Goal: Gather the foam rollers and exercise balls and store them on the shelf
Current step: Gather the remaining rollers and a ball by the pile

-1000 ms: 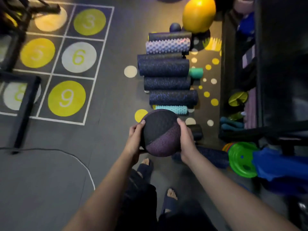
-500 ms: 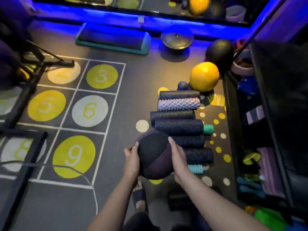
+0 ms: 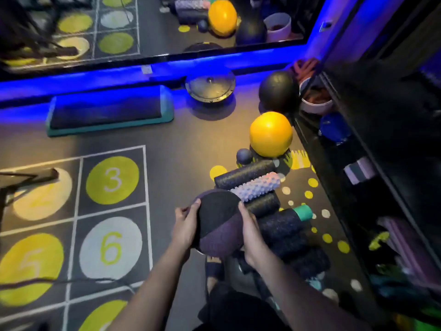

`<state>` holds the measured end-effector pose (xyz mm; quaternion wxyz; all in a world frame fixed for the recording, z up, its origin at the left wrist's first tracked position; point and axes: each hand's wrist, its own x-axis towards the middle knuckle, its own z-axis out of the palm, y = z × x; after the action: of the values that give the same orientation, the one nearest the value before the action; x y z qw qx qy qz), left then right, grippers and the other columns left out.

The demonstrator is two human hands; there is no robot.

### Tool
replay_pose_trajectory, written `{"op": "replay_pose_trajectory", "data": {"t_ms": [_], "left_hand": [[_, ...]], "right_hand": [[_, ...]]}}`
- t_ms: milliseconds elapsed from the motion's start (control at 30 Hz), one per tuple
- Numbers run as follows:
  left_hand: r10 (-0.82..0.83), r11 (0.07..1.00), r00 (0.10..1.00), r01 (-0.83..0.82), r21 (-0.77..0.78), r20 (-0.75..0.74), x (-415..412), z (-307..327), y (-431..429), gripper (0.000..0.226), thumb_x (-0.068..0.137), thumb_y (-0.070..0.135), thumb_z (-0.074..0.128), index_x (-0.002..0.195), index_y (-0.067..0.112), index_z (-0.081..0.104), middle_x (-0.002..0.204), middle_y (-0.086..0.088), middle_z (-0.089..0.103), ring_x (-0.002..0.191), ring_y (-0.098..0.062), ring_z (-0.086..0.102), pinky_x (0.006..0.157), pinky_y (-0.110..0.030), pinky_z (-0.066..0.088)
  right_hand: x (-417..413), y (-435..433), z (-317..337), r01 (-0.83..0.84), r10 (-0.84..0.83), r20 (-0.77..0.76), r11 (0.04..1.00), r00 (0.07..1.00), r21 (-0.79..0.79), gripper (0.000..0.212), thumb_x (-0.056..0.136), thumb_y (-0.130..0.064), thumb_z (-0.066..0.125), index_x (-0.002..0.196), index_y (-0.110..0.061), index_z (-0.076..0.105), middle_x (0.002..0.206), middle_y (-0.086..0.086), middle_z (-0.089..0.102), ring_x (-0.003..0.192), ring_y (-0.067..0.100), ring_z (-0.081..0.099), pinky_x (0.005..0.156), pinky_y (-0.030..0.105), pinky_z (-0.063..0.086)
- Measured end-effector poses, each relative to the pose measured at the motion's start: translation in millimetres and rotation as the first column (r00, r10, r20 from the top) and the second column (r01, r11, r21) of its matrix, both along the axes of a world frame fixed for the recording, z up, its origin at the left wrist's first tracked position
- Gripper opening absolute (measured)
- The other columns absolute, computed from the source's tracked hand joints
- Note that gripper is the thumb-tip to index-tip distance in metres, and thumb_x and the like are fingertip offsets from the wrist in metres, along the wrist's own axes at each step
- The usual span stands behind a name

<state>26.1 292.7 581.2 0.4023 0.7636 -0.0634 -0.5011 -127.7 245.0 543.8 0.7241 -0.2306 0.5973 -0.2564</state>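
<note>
I hold a black-and-purple exercise ball [image 3: 218, 222] between both hands, my left hand [image 3: 185, 226] on its left side and my right hand [image 3: 250, 235] on its right. Behind it, several foam rollers lie side by side on the floor: dark speckled rollers [image 3: 245, 174], a pale knobbly roller [image 3: 259, 186] and a teal-ended roller [image 3: 303, 212]. Beyond them sit a small dark ball [image 3: 244, 156], a yellow ball [image 3: 270, 133] and a big black ball [image 3: 278, 90]. The dark shelf unit [image 3: 372, 144] runs along the right.
A step platform [image 3: 109, 111] and a round balance disc [image 3: 210, 86] lie by the blue-lit mirror wall. A white bucket [image 3: 316, 101] stands beside the shelf. Numbered hopscotch squares [image 3: 112, 180] cover the floor at left, with a black frame [image 3: 26, 179] and a cable [image 3: 71, 280].
My view has tilted up and turned, so the rollers now slant toward the right and the mirror wall fills the top. The ball stays gripped in both hands, raised slightly.
</note>
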Motion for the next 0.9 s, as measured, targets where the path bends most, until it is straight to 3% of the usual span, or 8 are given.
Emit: {"op": "replay_pose_trajectory", "data": {"t_ms": [167, 267, 367, 467, 567, 667, 767, 900], "left_hand": [[-0.064, 0.998, 0.996, 0.065, 0.024, -0.065, 93.0, -3.7, -100.1, 0.057, 0.086, 0.070, 0.058, 0.114, 0.022, 0.045, 0.110, -0.005, 0.064, 0.102, -0.029, 0.066, 0.094, -0.050, 0.055], [-0.134, 0.991, 0.988, 0.136, 0.021, -0.081, 153.6, -8.2, -164.9, 0.057, 0.090, 0.067, 0.058, 0.117, 0.019, 0.045, 0.110, -0.004, 0.063, 0.103, -0.028, 0.064, 0.096, -0.050, 0.053], [-0.218, 0.976, 0.975, 0.219, 0.011, -0.049, 214.3, -24.4, -237.7, 0.051, 0.095, 0.057, 0.057, 0.119, 0.013, 0.048, 0.119, -0.012, 0.060, 0.109, -0.028, 0.058, 0.099, -0.043, 0.049], [-0.373, 0.928, 0.926, 0.372, -0.029, -0.050, 269.7, -44.0, -306.2, 0.059, 0.093, 0.063, 0.056, 0.119, 0.010, 0.057, 0.120, -0.012, 0.064, 0.106, -0.025, 0.060, 0.088, -0.035, 0.047], [-0.496, 0.868, 0.865, 0.497, 0.003, -0.071, 323.1, -52.0, -356.9, 0.080, 0.076, 0.077, 0.065, 0.120, 0.011, 0.062, 0.117, -0.012, 0.068, 0.110, -0.025, 0.064, 0.099, -0.041, 0.052], [-0.544, 0.839, 0.839, 0.544, 0.021, -0.027, 350.3, -40.6, -393.4, 0.057, 0.089, 0.061, 0.064, 0.123, 0.017, 0.055, 0.113, -0.004, 0.061, 0.104, -0.019, 0.056, 0.091, -0.030, 0.043], [-0.620, 0.784, 0.785, 0.619, 0.034, 0.005, 369.8, -43.8, -437.1, 0.058, 0.093, 0.059, 0.060, 0.131, 0.016, 0.051, 0.117, -0.004, 0.059, 0.106, -0.019, 0.055, 0.093, -0.029, 0.040], [-0.681, 0.732, 0.732, 0.679, 0.054, 0.022, 382.3, -66.6, -489.7, 0.057, 0.086, 0.062, 0.068, 0.119, 0.019, 0.052, 0.118, -0.004, 0.064, 0.111, -0.023, 0.061, 0.104, -0.039, 0.047]], "right_hand": [[87.0, -94.5, -5.3, 0.035, -0.039, -0.066, 0.997, 0.997, -0.064, 0.073, 0.081, -0.071, 0.066, 0.138, -0.026, 0.057, 0.131, -0.007, 0.065, 0.111, 0.012, 0.064, 0.092, 0.033, 0.053], [141.7, -151.9, -20.5, 0.069, -0.076, -0.123, 0.995, 0.990, -0.067, 0.101, 0.059, -0.088, 0.069, 0.135, -0.022, 0.061, 0.131, -0.003, 0.067, 0.120, 0.018, 0.062, 0.107, 0.046, 0.048], [185.9, -207.6, -66.4, 0.126, -0.124, -0.136, 0.992, 0.983, 0.003, 0.110, 0.053, -0.091, 0.071, 0.139, -0.023, 0.057, 0.134, 0.001, 0.065, 0.119, 0.024, 0.064, 0.106, 0.050, 0.049], [239.6, -246.5, -71.0, 0.259, -0.249, -0.157, 0.965, 0.956, 0.044, 0.095, 0.058, -0.087, 0.073, 0.135, -0.032, 0.059, 0.131, -0.003, 0.068, 0.116, 0.023, 0.067, 0.104, 0.051, 0.052], [305.2, -279.6, -33.9, 0.369, -0.360, -0.161, 0.929, 0.919, 0.026, 0.083, 0.063, -0.077, 0.074, 0.130, -0.030, 0.064, 0.120, -0.005, 0.074, 0.109, 0.019, 0.072, 0.100, 0.049, 0.055], [348.2, -301.6, -17.7, 0.460, -0.443, -0.171, 0.885, 0.880, 0.070, 0.077, 0.068, -0.076, 0.072, 0.128, -0.029, 0.062, 0.118, -0.005, 0.073, 0.106, 0.020, 0.072, 0.098, 0.050, 0.056], [376.4, -330.9, -30.4, 0.532, -0.503, -0.251, 0.845, 0.827, 0.060, 0.083, 0.058, -0.089, 0.069, 0.125, -0.040, 0.062, 0.125, -0.011, 0.070, 0.113, 0.018, 0.068, 0.102, 0.052, 0.053], [392.5, -372.2, -36.2, 0.613, -0.592, -0.217, 0.789, 0.776, 0.042, 0.050, 0.077, -0.069, 0.071, 0.117, -0.039, 0.067, 0.116, -0.014, 0.073, 0.112, 0.016, 0.068, 0.102, 0.053, 0.053]]}}
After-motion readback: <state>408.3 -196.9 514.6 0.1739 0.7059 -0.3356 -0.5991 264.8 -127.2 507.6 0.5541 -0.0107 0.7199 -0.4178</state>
